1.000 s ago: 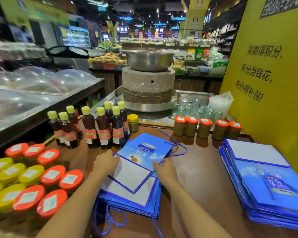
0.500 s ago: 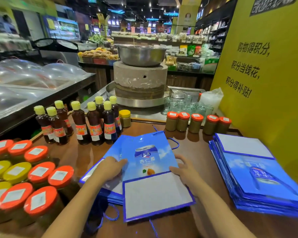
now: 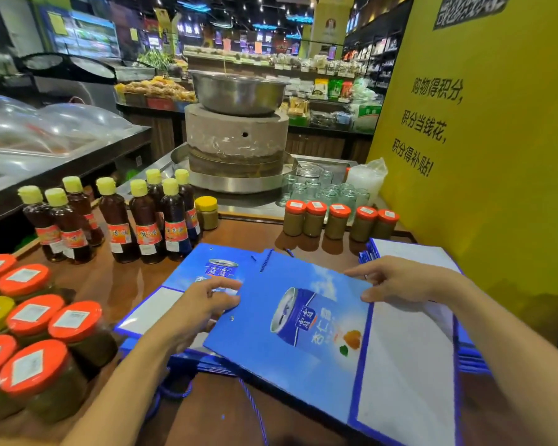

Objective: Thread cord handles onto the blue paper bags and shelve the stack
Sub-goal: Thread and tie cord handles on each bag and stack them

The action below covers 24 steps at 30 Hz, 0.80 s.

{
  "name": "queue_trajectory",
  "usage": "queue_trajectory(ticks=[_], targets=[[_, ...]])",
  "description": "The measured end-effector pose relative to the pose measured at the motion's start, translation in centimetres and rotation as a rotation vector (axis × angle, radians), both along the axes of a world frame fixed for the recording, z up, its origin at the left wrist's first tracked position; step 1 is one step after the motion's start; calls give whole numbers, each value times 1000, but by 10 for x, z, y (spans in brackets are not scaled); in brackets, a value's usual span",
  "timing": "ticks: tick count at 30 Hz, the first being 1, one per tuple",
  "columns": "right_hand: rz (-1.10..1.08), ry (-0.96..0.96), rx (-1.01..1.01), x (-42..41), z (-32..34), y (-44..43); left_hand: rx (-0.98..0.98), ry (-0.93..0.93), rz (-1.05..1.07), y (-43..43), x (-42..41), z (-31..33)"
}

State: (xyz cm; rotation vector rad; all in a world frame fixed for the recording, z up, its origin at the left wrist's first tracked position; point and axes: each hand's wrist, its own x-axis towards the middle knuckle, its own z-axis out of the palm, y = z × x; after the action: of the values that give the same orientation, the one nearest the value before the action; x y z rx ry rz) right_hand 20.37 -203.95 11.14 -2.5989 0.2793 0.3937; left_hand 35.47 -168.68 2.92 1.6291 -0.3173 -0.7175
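**Aloft, one bag (image 3: 303,323) gripped at both sides**

Both forearms reach in from the near edge. The left hand (image 3: 203,304) curls its fingers on the bag's left edge. The right hand (image 3: 397,281) pinches its far right edge, thumb nearest. The bag hangs above the tabletop (image 3: 126,281), between the left stack (image 3: 190,272) and right stack (image 3: 413,252), with a cord (image 3: 255,410) dangling beneath.

A supermarket: stocked shelves (image 3: 361,62) and produce bins (image 3: 155,88) fill the background, while labelled sauce bottles (image 3: 145,217) and orange-lidded jars (image 3: 335,220) line the counter (image 3: 245,233) beside a yellow printed sign (image 3: 484,123).
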Motion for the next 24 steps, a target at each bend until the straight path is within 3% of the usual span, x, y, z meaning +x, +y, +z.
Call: queue_trajectory(ticks=[4,9,14,20,24], targets=[[12,25,-100,30,-17,14,-29,62,38,21,-39,-14],[181,-73,-289,95,-27,46,-109,278,130,37,-85,-36],[325,-125,-476,143,-60,74,-133,245,293,6,-116,-62],[317,-163,-519,167,-125,86,-181,248,399,-24,-127,-78],[130,-403,-332,148,-138,119,-133,206,373,-26,-125,-82]])
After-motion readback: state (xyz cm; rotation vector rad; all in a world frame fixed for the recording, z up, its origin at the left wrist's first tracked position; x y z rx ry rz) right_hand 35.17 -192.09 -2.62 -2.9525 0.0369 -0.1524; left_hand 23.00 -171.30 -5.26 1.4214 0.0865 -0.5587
